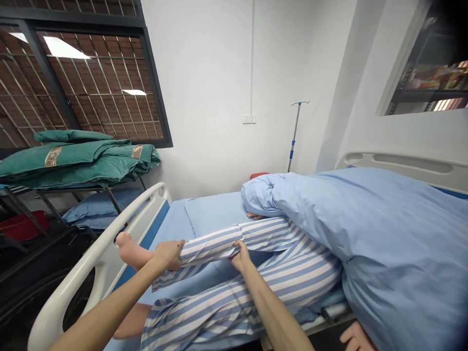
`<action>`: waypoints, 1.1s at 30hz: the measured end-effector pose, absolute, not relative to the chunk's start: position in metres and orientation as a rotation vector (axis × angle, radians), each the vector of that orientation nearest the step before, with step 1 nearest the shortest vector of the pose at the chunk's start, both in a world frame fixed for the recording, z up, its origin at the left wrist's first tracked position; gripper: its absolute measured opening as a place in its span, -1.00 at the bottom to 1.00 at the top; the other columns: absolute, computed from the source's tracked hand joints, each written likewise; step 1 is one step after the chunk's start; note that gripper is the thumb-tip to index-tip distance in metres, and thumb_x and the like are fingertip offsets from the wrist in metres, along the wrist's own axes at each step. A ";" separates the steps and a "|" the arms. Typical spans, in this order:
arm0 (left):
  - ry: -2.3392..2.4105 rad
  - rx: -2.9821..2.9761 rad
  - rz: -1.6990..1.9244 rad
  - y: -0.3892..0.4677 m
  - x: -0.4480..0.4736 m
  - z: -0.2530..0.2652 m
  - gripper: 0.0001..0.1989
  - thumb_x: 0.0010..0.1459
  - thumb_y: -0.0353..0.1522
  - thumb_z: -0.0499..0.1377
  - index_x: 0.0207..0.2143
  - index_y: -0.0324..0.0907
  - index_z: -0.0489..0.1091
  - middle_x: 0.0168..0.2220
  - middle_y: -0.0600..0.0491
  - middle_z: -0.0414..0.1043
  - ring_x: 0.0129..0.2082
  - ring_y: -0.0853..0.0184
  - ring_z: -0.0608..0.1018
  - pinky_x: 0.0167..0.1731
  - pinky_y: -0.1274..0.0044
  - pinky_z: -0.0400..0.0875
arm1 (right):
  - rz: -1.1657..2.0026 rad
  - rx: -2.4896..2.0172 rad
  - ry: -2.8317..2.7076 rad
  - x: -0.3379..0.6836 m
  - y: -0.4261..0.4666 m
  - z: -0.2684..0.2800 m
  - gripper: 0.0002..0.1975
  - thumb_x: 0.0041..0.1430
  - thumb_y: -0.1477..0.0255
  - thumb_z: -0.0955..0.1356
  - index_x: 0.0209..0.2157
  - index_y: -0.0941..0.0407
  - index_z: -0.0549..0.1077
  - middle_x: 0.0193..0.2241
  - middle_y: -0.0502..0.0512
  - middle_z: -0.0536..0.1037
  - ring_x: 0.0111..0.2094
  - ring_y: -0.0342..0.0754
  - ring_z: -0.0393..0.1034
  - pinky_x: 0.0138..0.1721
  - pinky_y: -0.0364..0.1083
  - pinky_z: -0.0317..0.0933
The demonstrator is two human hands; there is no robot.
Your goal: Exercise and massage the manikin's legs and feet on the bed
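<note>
A manikin lies on a bed in blue-and-white striped trousers [303,278], its upper body covered by a light blue quilt [365,214]. My left hand [168,254] is wrapped round the ankle of the far leg, just behind the bare foot [131,251]. Under the knee of that same leg, my right hand [241,258] grips from below, thumb on the striped cloth; its other fingers are partly hidden. Between my hands the far leg is raised slightly off the sheet [215,209]. The near leg [204,312] rests on the bed, its foot [133,321] partly behind my left forearm.
A white footboard [109,243] stands at the left, a headboard [402,163] at the right. One manikin hand [356,336] hangs by the near bed edge. Behind are an IV pole [295,131] and a rack with folded green bedding [80,158].
</note>
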State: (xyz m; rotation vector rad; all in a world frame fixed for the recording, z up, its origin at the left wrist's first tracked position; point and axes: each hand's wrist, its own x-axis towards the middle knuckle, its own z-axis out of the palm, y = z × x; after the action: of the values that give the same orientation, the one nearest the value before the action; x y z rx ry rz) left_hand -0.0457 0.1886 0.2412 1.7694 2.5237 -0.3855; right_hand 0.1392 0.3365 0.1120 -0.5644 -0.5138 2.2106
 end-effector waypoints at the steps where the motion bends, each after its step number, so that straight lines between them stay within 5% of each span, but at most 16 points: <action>1: 2.527 1.743 -0.357 0.188 -0.045 0.241 -0.37 -0.41 -0.43 0.11 -0.12 -0.09 0.20 -0.27 -0.07 0.39 -0.33 0.12 0.44 -0.45 0.44 0.27 | 2.226 -0.551 -0.518 0.142 0.339 0.119 -0.89 -0.26 0.51 0.23 -0.54 0.14 0.30 -0.59 0.00 0.45 -0.55 -0.10 0.34 -0.51 -0.12 0.21; 17: 2.574 1.563 0.282 0.248 0.039 0.197 -0.50 -0.25 -0.33 0.08 -0.14 -0.01 0.12 -0.32 0.10 0.40 -0.33 0.25 0.43 -0.48 0.55 0.19 | 2.016 -0.455 -0.900 0.214 0.423 0.226 -0.82 -0.26 0.55 0.24 -0.47 0.18 0.35 -0.64 -0.06 0.40 -0.61 -0.19 0.23 -0.60 -0.20 0.07; 33: 2.607 1.535 0.330 0.262 0.050 0.176 -0.50 -0.19 -0.32 0.04 -0.09 -0.02 0.06 -0.32 0.07 0.39 -0.33 0.24 0.42 -0.48 0.55 0.17 | 1.874 -0.442 -0.913 0.215 0.434 0.223 -0.89 -0.27 0.54 0.24 -0.55 0.17 0.34 -0.68 -0.08 0.37 -0.62 -0.21 0.21 -0.61 -0.22 0.05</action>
State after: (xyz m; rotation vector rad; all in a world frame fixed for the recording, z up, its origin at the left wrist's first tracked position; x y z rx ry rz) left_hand 0.0504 0.2623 0.1758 1.5346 2.6068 0.3298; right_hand 0.2147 0.4340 0.2234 -0.4424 -0.9129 1.8738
